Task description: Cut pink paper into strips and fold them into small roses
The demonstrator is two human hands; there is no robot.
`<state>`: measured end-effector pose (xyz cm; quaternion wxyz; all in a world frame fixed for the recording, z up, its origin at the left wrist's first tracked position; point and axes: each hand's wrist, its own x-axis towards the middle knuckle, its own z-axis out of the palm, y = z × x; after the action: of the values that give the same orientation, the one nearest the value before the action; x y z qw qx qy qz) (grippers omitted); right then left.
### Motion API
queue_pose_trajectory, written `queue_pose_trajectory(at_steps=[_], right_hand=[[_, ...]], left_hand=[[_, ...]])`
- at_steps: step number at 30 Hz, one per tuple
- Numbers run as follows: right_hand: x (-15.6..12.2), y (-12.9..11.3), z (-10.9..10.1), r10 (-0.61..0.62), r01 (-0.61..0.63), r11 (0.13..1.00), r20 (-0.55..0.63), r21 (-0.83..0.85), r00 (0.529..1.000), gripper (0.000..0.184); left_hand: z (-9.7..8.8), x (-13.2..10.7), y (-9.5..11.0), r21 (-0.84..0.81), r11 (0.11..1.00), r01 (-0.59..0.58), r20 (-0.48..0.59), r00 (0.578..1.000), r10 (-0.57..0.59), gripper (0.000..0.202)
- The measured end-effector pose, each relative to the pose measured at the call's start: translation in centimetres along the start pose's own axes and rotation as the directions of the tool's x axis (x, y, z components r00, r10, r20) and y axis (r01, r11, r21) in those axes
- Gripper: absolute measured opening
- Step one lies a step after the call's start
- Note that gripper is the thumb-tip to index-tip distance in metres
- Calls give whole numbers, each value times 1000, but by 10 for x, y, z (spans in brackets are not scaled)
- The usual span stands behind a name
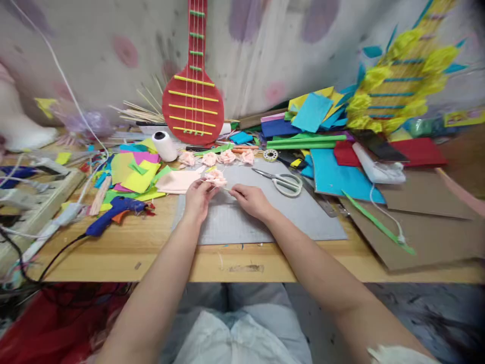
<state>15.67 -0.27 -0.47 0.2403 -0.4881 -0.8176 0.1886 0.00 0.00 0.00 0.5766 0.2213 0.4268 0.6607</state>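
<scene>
My left hand (197, 198) is closed around the base of a small pink paper flower (215, 177), held over the grey cutting mat (265, 217). My right hand (249, 198) is beside it, fingers pinched on a thin strand or stem that runs toward the flower. Several more pink paper flowers (217, 157) lie in a row at the mat's far edge. A pale pink sheet (176, 181) lies just left of the flower.
Scissors (282, 182) lie on the mat to the right. A blue glue gun (113, 212) rests at the left beside coloured paper scraps (138, 172). A white thread spool (164, 145), a red paper guitar (193, 101), stacked coloured sheets (314, 126) and brown cardboard (424, 222) crowd the table.
</scene>
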Motion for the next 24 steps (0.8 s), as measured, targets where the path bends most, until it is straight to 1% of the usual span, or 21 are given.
queue_pose_trajectory(at_steps=[5,7,12,14,17,21,24], right_hand=[[1,0,0,30,-30,999,29,-14,999,28],[1,-2,1,40,-39,999,34,-17,999,29],[1,-8,2,68,-68,997,-17,21,998,25],[0,-9,1,73,-71,997,-52,29,996,23],[0,-8,1,65,-64,998,-87,14,994,22],[0,-5,1,61,-62,998,-90,-14,994,23],[0,-4,2,66,-68,997,-82,-27,994,24]], left_hand=[[1,1,3,21,999,-36,-13,999,37,30],[2,1,2,27,997,-65,-35,997,66,32],[3,1,1,19,995,-101,-98,990,103,32],[3,1,1,23,996,-91,-101,991,93,31],[1,1,1,35,998,-50,-73,996,53,30],[-1,1,1,62,998,-15,-38,999,18,31],[-1,0,1,81,996,-25,-46,999,29,32]])
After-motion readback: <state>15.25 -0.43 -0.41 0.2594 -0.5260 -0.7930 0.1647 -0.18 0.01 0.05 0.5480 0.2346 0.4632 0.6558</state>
